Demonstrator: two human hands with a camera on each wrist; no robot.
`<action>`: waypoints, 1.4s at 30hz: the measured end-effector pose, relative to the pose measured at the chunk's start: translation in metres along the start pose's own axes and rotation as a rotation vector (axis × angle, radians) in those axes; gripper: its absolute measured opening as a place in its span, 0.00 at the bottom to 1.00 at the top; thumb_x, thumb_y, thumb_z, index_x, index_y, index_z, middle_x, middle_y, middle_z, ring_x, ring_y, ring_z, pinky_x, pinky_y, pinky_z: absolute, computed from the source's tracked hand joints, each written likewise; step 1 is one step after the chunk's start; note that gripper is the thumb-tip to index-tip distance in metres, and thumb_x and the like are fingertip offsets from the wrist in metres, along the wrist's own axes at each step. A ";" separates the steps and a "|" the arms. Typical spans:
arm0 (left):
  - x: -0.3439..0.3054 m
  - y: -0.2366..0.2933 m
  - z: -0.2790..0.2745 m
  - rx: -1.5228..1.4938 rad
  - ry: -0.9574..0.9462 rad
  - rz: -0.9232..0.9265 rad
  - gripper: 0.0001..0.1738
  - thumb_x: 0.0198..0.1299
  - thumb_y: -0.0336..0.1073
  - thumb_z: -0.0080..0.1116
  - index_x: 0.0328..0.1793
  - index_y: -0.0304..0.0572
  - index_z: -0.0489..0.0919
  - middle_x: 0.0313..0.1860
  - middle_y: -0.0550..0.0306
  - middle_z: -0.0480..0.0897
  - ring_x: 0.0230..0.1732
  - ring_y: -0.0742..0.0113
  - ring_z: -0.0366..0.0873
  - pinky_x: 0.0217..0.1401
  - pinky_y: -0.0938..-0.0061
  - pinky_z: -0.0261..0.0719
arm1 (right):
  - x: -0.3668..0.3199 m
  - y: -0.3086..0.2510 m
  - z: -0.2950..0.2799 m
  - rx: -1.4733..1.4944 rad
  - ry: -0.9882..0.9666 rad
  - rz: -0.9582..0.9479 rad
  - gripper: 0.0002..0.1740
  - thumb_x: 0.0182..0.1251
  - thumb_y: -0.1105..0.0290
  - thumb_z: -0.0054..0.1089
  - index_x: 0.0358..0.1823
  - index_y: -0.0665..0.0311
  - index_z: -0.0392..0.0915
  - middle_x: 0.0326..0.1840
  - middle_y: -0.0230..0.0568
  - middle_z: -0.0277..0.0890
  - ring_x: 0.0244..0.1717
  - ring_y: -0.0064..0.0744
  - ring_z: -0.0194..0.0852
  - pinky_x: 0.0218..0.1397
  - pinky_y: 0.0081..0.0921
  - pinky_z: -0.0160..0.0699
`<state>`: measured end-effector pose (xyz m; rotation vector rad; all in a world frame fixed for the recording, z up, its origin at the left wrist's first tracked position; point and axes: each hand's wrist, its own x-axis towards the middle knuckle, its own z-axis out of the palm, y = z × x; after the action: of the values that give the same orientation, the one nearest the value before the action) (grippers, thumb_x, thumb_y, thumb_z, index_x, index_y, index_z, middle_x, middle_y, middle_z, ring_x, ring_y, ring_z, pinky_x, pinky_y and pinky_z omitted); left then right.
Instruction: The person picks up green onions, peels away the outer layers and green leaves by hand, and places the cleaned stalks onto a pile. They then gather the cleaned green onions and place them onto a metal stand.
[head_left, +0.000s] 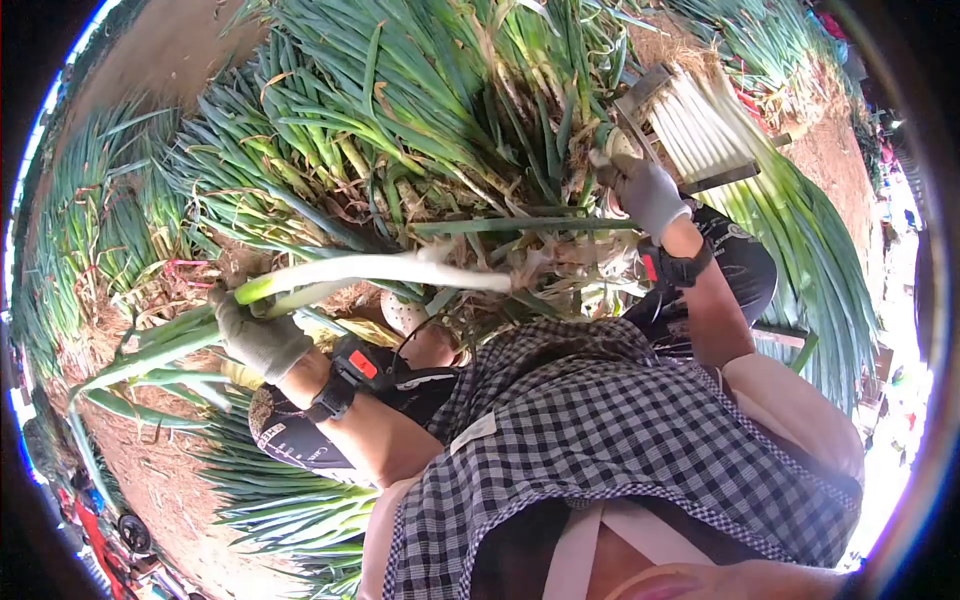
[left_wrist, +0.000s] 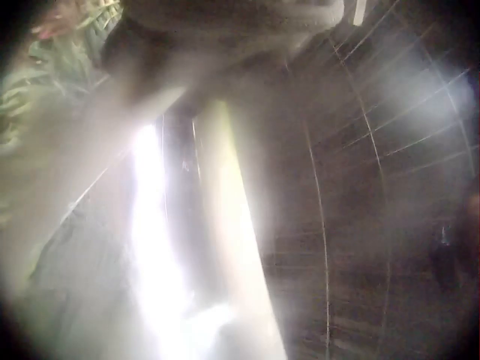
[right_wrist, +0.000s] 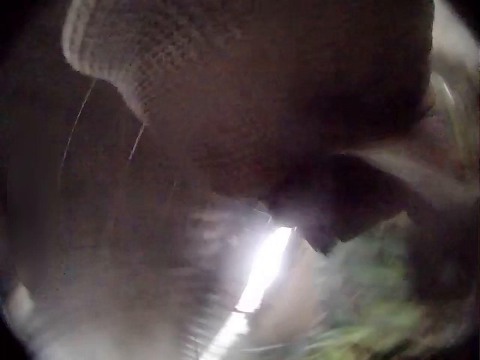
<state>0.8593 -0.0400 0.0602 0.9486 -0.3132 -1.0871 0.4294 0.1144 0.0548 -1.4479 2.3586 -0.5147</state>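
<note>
In the head view, my gloved left hand [head_left: 262,338] grips long green onions at the left, their leaves trailing out behind the hand. A peeled white green onion stalk [head_left: 370,267] points across toward the middle, with a second stalk close below it. The left wrist view shows two pale stalks [left_wrist: 232,217] running down from the glove, blurred and glaring. My gloved right hand [head_left: 648,192] is raised by the near left corner of a rack [head_left: 722,178], over a perforated shoe. Its fingers are partly hidden, and I cannot tell whether it holds anything.
The rack carries neatly stacked white stalks [head_left: 705,120], green leaves hanging toward me. A big heap of unpeeled green onions [head_left: 400,100] lies ahead. Loose peelings [head_left: 570,260] are between my knees, beside another perforated shoe [head_left: 405,314]. More green onions [head_left: 290,500] lie at the lower left.
</note>
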 end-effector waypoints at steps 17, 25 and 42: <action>-0.058 0.032 0.013 0.030 -0.799 -0.311 0.43 0.60 0.60 0.57 0.71 0.35 0.62 0.58 0.41 0.76 0.60 0.46 0.72 0.68 0.50 0.64 | -0.023 -0.190 0.104 0.263 -0.913 -0.624 0.34 0.55 0.39 0.64 0.50 0.63 0.76 0.38 0.54 0.80 0.42 0.55 0.80 0.45 0.46 0.76; -0.051 -0.001 0.000 -0.167 -0.827 -0.444 0.15 0.57 0.41 0.67 0.36 0.50 0.69 0.24 0.67 0.63 0.28 0.70 0.63 0.43 0.69 0.67 | 0.042 -0.144 0.115 0.473 -0.914 -0.747 0.17 0.66 0.58 0.55 0.48 0.62 0.79 0.42 0.48 0.80 0.38 0.42 0.81 0.44 0.36 0.79; -0.050 -0.017 0.002 -0.037 -0.337 -0.486 0.07 0.59 0.37 0.51 0.37 0.44 0.69 0.25 0.66 0.60 0.28 0.71 0.59 0.35 0.76 0.61 | 0.219 0.035 0.264 -0.425 -0.402 0.187 0.19 0.54 0.62 0.58 0.40 0.72 0.83 0.43 0.60 0.81 0.46 0.52 0.82 0.44 0.43 0.78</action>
<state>0.8243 -0.0007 0.0591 0.8251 -0.3442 -1.7004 0.4269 -0.1027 -0.2131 -1.3140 2.3129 0.3204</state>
